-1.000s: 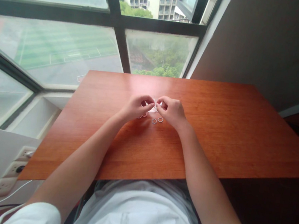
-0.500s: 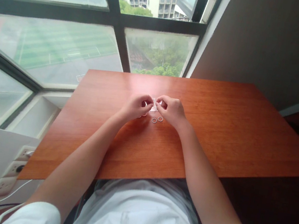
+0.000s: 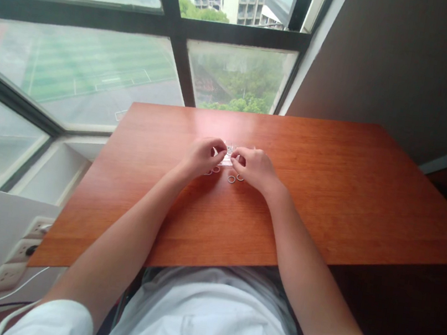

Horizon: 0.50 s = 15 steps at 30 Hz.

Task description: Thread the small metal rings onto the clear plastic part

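Observation:
Both hands are over a small clear plastic piece on the table, which they partly cover. My left hand is closed in a pinch at its left side; whatever is between the fingertips is too small to name. From the right, my right hand also pinches, its fingertips a short gap from the left ones, and what it holds is not clear. Two small rings, a pale ring and another ring, lie just in front of the right hand. A pinkish ring lies below the left fingers, with one more ring partly hidden beside it.
The brown wooden table stretches to both sides, its front edge close to my body. Large windows stand behind it, and a grey wall rises at the right. Wall sockets with cables are at the lower left.
My right hand has moved slightly down and left, and the left fingertips have shifted slightly. More of the clear plastic piece and the left rings shows. The right-hand ring is now partly covered.

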{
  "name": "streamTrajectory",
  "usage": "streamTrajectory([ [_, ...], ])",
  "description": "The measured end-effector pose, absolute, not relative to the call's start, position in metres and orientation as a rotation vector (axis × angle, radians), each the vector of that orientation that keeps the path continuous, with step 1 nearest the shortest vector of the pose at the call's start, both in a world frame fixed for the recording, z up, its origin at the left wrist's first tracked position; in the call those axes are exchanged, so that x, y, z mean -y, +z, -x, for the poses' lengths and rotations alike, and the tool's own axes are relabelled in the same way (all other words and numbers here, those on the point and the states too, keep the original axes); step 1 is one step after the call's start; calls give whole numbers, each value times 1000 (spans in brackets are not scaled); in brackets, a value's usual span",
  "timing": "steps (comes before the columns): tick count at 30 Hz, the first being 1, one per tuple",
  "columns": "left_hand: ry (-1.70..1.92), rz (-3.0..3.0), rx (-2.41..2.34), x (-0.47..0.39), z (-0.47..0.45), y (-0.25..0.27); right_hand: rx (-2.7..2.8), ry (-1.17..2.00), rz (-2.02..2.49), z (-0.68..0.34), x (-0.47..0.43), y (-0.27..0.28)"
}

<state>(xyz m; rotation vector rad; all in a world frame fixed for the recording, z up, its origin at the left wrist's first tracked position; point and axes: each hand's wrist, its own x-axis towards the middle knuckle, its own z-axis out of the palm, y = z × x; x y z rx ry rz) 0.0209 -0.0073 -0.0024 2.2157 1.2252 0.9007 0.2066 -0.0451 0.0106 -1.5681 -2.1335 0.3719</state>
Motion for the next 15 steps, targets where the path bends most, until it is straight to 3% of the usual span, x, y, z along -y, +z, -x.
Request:
streamTrajectory([
  [15,965,-2360,-1221,1,-18,-9,2271,398,1556,-202,49,10],
])
